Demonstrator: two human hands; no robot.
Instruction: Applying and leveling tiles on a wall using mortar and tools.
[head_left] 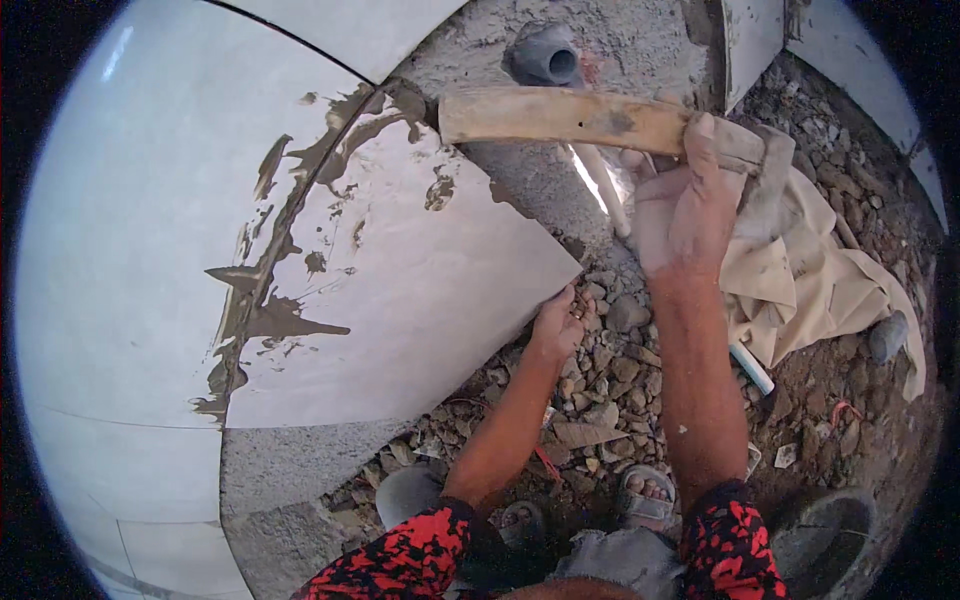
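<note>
My right hand (688,200) grips a long wooden tool (560,122) with a dusty grey right end; its left end is at the upper corner of a white tile (410,300). My left hand (555,325) has its fingers curled at the tile's lower right edge. Wet grey mortar (255,310) is smeared along the seam between that tile and the larger tiled surface (110,250) on the left. A pale rod (605,185) shows below the wooden tool, partly hidden by my right hand.
A grey pipe stub (562,62) sticks out of rough concrete (640,45). Beige cloth (820,280), a pale strip (750,368) and rubble (610,370) lie at the right and below. A dark bucket (820,540) is at lower right, near my sandalled feet. More tiles (850,70) edge the upper right.
</note>
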